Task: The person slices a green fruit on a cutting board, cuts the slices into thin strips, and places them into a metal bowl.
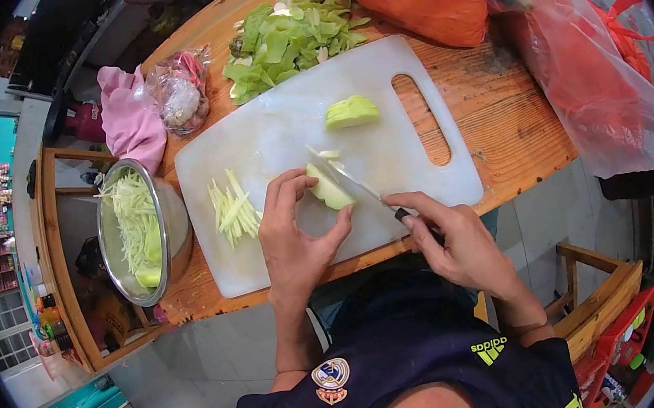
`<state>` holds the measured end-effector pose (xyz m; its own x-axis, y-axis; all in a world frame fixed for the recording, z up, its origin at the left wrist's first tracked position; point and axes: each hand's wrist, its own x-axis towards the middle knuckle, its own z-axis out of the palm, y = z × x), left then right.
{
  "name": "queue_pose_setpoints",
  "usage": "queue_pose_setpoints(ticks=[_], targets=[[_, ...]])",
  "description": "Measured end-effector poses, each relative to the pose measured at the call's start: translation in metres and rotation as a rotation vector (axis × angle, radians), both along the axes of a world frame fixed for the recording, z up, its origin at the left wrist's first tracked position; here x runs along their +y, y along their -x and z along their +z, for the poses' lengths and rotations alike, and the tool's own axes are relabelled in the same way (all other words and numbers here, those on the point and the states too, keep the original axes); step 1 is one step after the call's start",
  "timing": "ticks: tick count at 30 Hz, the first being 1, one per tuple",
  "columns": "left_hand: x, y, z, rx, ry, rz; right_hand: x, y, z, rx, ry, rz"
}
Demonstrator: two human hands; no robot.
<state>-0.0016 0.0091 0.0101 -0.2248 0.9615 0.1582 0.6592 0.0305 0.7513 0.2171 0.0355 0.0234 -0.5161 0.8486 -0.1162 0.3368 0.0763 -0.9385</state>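
Wooden table (508, 145): cutting board (279, 129) is set near the six-o'clock edge; room is afforded toward ten.
Left hand (295, 227): pale-green vegetable piece (328, 188) is pinched, mid-board.
Right hand (459, 250): knife (368, 190) is gripped beside it.
Strips (235, 212): cut, at eight; shreds (133, 216) are bowled at nine.
Slices (352, 112): unstripped, at one.

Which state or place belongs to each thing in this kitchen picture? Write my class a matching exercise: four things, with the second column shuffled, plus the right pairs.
Things
1. Knife
2. Green peelings
3. Metal bowl
4. Cloth

Places, colours or states
A. Pink, crumpled next to a clear bag
B. Filled with pale green shreds
C. Held in the right hand
D. Heaped on the wooden table, beyond the white board

Right pairs: 1-C, 2-D, 3-B, 4-A
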Motion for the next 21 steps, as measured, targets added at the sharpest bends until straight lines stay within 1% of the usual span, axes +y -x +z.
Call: queue_pose_setpoints(ticks=[5,11,14,17,21], targets=[[0.000,0.001,-0.001,-0.005,0.006,0.005,0.004,-0.006,0.016,-0.016,0.107,0.049],[0.001,0.000,-0.002,0.001,-0.027,0.004,0.005,-0.002,0.003,-0.050,0.077,0.034],[0.001,-0.001,-0.001,0.002,-0.030,0.006,0.007,-0.003,0.005,-0.047,0.049,-0.005],[0.000,-0.001,0.001,0.010,0.004,0.009,0.008,-0.007,0.015,-0.019,0.178,-0.003],[0.001,-0.001,0.001,0.018,-0.019,-0.001,0.007,-0.008,0.015,-0.007,0.129,0.048]])
